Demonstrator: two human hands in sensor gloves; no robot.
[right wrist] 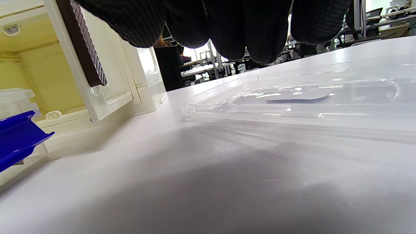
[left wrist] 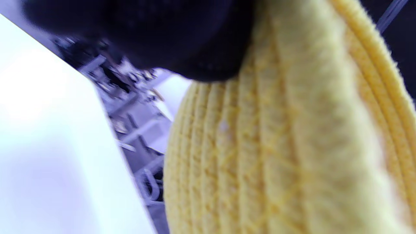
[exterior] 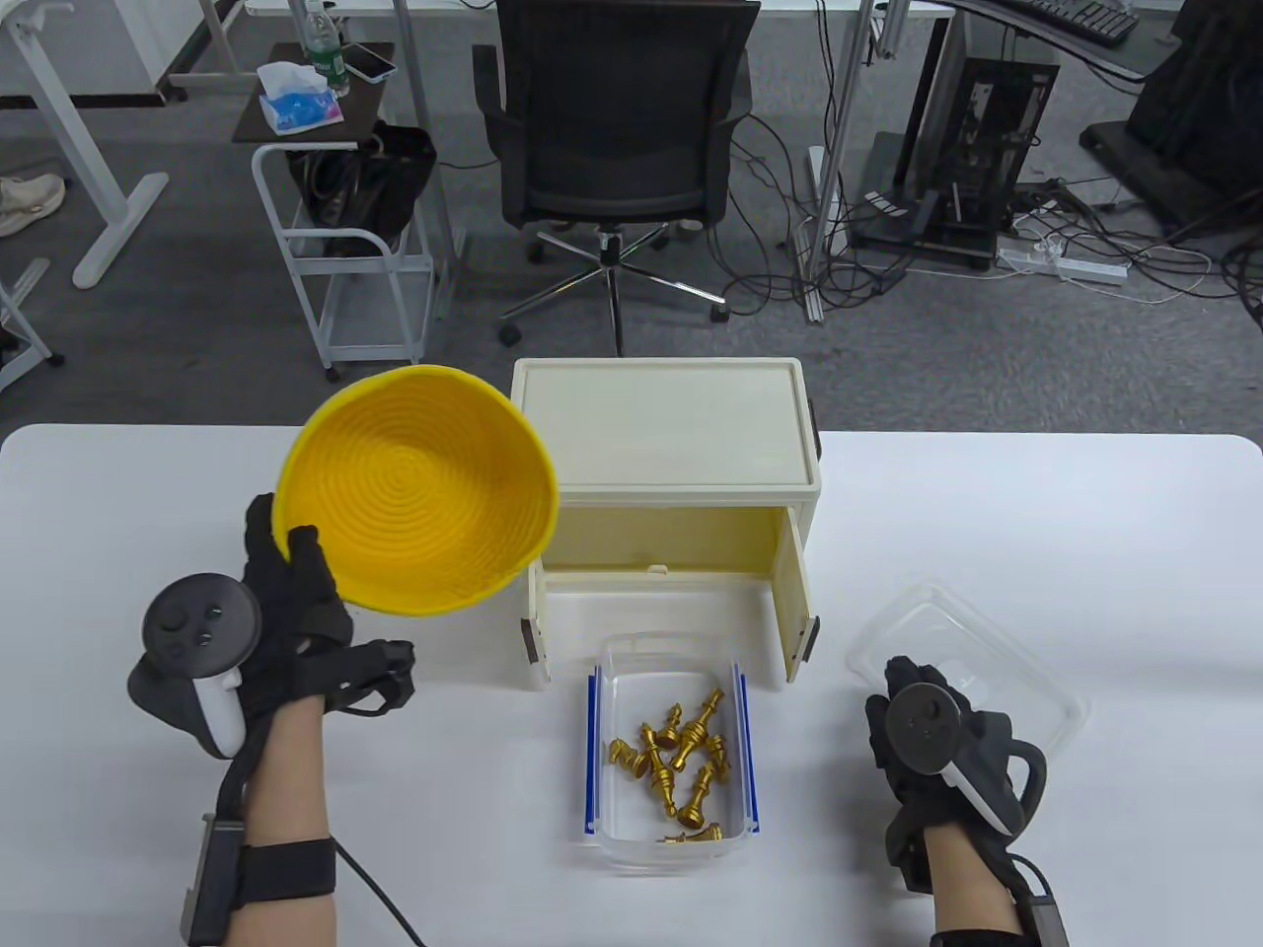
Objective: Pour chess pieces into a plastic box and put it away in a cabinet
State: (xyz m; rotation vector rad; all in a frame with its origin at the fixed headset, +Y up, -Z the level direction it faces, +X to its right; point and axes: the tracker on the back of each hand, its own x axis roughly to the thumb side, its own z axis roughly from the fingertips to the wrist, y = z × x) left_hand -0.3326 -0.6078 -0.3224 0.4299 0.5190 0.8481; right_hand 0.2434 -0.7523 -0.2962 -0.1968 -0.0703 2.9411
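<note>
My left hand (exterior: 296,612) grips the near-left rim of a yellow woven bowl (exterior: 419,483) and holds it tilted above the table, left of the cabinet. The bowl's inside looks empty. In the left wrist view the bowl's outer wall (left wrist: 276,146) fills the frame under a gloved finger (left wrist: 182,39). A clear plastic box (exterior: 631,656) with blue side latches stands before the open cabinet (exterior: 666,434) and holds several gold chess pieces (exterior: 681,760). My right hand (exterior: 928,730) hovers empty by the near-left edge of the clear lid (exterior: 997,651); its fingers (right wrist: 234,29) hang above the table, short of the lid (right wrist: 292,97).
The cabinet's door (exterior: 797,592) stands open to the right, beside the box; it also shows in the right wrist view (right wrist: 107,81), with a blue latch (right wrist: 16,136) at the left edge. An office chair (exterior: 617,128) and a trolley (exterior: 345,247) stand beyond the table.
</note>
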